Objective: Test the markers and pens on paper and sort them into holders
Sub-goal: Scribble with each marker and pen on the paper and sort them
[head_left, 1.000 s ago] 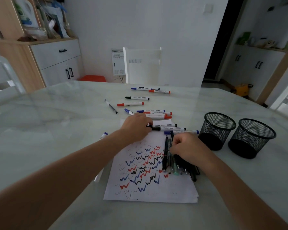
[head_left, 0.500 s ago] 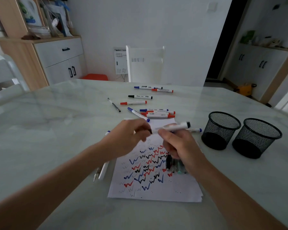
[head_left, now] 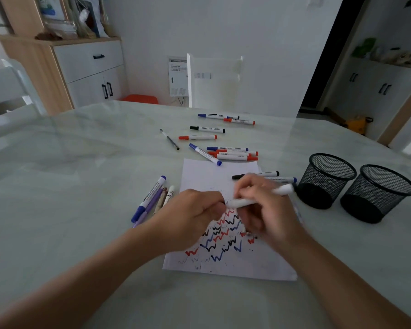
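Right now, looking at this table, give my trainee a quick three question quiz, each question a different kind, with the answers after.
1. Fill in: the paper bears red, blue and ___ squiggles.
2. The right hand grips: A the white marker, B a purple pen, C a chair.
3. True or false: pens stick up out of the mesh holder nearest the paper.

Key: 1 black; 2 A; 3 false.
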